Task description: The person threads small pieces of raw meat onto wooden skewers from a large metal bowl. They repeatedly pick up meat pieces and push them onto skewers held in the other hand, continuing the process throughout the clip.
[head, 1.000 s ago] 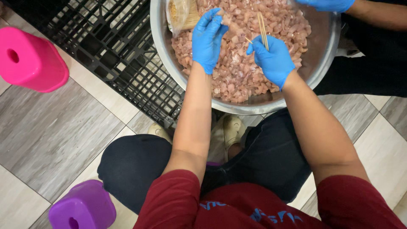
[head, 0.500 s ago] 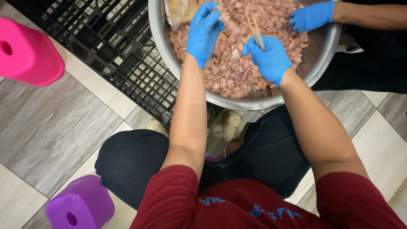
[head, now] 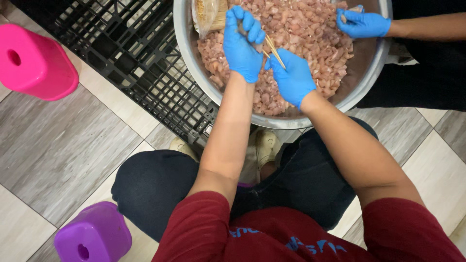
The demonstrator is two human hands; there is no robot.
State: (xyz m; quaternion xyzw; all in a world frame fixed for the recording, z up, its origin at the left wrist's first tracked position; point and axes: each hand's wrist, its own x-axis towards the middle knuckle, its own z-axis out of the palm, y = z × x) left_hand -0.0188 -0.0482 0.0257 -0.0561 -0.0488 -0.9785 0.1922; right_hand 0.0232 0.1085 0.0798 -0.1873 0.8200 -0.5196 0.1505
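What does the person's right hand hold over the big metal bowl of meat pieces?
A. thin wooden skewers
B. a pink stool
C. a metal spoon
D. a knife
A: the right hand in a blue glove pinches thin wooden skewers above the meat pieces in the metal bowl.

I count one big metal bowl (head: 194,73) heaped with meat cubes (head: 310,43), two plastic stools, one pink (head: 36,65) and one purple (head: 94,237), one black crate (head: 131,53), and three blue-gloved hands, two mine and one a co-worker's (head: 364,23).
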